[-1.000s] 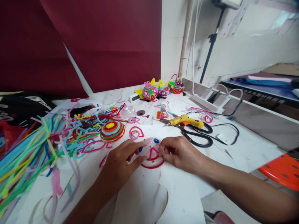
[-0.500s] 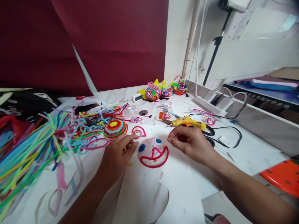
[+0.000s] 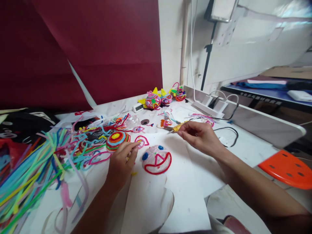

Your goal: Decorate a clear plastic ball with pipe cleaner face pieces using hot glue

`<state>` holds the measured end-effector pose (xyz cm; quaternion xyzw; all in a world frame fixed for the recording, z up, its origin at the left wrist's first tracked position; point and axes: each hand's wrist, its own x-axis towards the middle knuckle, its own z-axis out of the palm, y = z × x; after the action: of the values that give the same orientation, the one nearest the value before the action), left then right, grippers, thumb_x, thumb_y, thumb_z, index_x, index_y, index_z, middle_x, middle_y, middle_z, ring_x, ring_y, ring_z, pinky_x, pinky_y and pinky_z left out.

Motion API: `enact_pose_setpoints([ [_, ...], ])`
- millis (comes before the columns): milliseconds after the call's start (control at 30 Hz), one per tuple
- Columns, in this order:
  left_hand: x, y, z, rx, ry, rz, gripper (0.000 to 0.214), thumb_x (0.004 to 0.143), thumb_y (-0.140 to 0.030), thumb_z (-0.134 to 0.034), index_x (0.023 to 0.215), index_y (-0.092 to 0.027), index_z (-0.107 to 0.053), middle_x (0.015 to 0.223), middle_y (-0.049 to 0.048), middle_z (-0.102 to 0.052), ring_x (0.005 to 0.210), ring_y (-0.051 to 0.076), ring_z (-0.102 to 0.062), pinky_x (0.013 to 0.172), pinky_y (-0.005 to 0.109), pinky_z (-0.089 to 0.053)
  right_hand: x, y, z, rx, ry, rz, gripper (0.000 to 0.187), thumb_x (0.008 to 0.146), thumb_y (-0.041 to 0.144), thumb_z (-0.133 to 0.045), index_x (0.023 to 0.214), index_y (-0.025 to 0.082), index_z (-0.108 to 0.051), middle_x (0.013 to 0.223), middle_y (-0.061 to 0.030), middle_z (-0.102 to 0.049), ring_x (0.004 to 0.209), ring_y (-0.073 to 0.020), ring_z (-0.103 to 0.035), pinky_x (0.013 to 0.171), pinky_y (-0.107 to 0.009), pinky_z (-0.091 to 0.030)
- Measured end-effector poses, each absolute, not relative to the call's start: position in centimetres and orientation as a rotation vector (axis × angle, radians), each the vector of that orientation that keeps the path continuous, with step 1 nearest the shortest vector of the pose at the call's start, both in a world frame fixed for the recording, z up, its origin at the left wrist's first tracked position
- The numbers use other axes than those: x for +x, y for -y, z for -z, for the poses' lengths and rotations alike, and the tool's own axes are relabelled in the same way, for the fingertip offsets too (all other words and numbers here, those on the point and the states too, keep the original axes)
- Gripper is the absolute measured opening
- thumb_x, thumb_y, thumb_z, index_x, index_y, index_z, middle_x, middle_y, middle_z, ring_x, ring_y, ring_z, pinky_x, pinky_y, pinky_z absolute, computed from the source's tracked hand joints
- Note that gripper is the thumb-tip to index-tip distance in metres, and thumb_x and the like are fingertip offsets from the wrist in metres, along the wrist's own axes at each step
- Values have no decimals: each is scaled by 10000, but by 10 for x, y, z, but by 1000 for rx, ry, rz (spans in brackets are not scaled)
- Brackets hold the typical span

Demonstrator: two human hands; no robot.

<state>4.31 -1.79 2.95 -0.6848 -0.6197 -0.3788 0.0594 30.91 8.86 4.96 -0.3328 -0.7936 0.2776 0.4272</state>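
Note:
My right hand (image 3: 201, 136) is closed around a yellow hot glue gun (image 3: 177, 128), whose metal tip points left; the hand hides most of its body. My left hand (image 3: 123, 162) has thumb and fingers drawn together, and what they hold, if anything, is too small to make out. Between the hands a clear plastic dome (image 3: 156, 154) lies on white paper. It carries two blue discs like eyes, a pink triangle and a red pipe-cleaner mouth. Behind the left fingers sits a ball (image 3: 117, 139) wound in striped coils. A pink pipe-cleaner drop shape (image 3: 142, 141) lies just beyond.
Many loose pipe cleaners (image 3: 31, 169) spread over the left side. Several decorated fish-like balls (image 3: 153, 100) stand at the back beside a small digital timer (image 3: 138, 107). A power strip (image 3: 209, 109) with cables lies back right, and an orange stool (image 3: 287, 170) stands beyond the table edge.
My right hand has moved from beside the dome onto the glue gun. The left hand stays near the dome with fingers drawn together. My view has turned slightly right.

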Motion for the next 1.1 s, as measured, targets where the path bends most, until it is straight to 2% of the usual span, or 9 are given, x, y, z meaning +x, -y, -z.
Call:
enact_pose_setpoints([
  [200, 43, 17, -29, -2208, 1706, 1166, 232, 923, -244, -504, 1023, -164, -698, 1009, 76, -667, 966, 179, -633, 866, 294, -511, 321, -84, -51, -645, 2157, -502, 87, 878, 205, -590, 877, 154, -659, 730, -17, -638, 617, -108, -544, 589, -230, -424],
  [333, 49, 21, -30, -2336, 1613, 1138, 236, 920, -232, -515, 1067, -189, -695, 1058, 82, -639, 1017, 195, -613, 891, 326, -507, 312, -73, -44, -340, 2430, -333, 211, 949, 192, -487, 1085, 145, -641, 964, -105, -647, 894, -186, -581, 786, -324, -472],
  [500, 49, 22, -31, -2383, 1559, 1149, 230, 918, -201, -520, 1065, -192, -696, 1079, 92, -621, 1022, 197, -602, 888, 337, -504, 298, -69, -33, -197, 2602, -134, 294, 973, 214, -444, 1219, 154, -595, 1114, -149, -610, 1003, -229, -539, 845, -385, -461],
  [633, 45, 21, -31, -2295, 1579, 1184, 221, 913, -174, -518, 1040, -191, -698, 1045, 74, -621, 993, 177, -602, 871, 310, -496, 296, -70, -32, -145, 2639, -75, 299, 983, 204, -426, 1225, 149, -593, 1137, -151, -611, 1010, -228, -536, 849, -388, -456],
  [900, 35, 17, -29, -2013, 1724, 1192, 238, 910, -189, -484, 933, -172, -721, 965, 62, -652, 912, 169, -631, 815, 283, -502, 309, -85, -49, -216, 2434, 45, 239, 967, 164, -442, 1128, 133, -617, 1036, -138, -650, 957, -229, -571, 800, -391, -479],
  [1100, 33, 17, -24, -2059, 1760, 1144, 230, 923, -208, -488, 971, -180, -711, 992, 66, -656, 945, 169, -628, 844, 284, -497, 338, -106, -56, -350, 2366, 138, 219, 926, 130, -514, 1117, 152, -619, 1036, -128, -658, 936, -227, -581, 799, -383, -473],
])
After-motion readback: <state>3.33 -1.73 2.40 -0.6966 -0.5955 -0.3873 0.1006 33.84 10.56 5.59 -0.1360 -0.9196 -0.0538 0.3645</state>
